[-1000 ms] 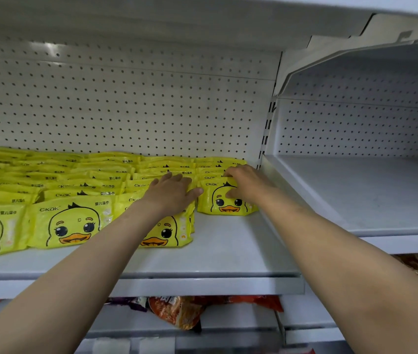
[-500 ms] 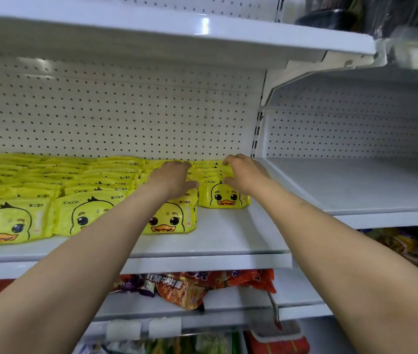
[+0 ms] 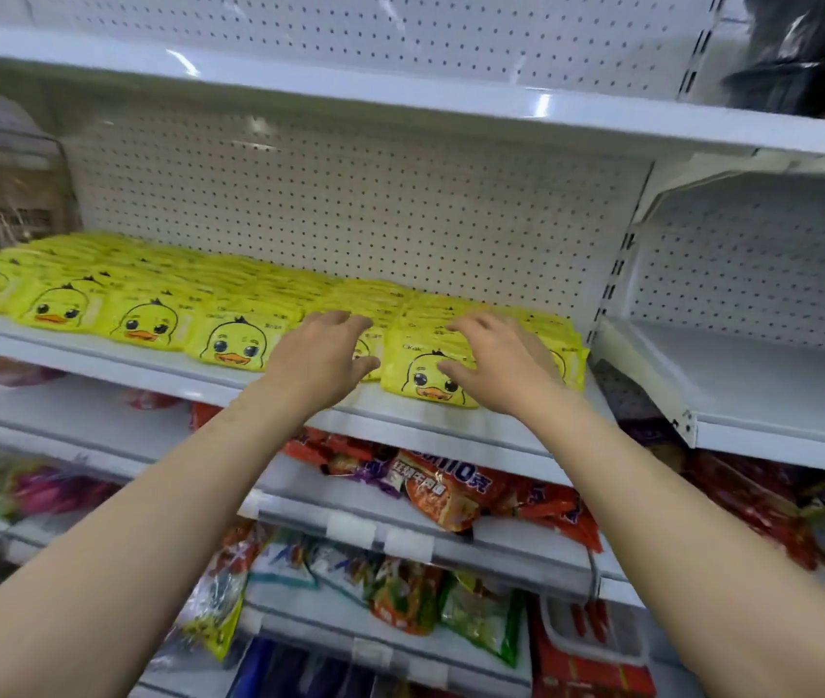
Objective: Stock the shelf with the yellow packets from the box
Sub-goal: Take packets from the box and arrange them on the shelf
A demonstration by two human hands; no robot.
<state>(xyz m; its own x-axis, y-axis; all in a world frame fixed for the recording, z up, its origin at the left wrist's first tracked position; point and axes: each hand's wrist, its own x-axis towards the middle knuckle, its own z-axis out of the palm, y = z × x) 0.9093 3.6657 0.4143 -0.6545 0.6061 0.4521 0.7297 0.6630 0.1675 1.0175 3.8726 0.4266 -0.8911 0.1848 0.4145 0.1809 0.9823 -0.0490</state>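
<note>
Yellow packets, each printed with a cartoon duck face with black eyes and an orange bill, lie in overlapping rows across the white shelf, from its left end to its right end, against the pegboard back. At the right end, near the front edge, the left hand and right hand hover with fingers spread and relaxed, grasping nothing, on either side of the frontmost packet. Red and orange snack bags fill the shelf below.
</note>
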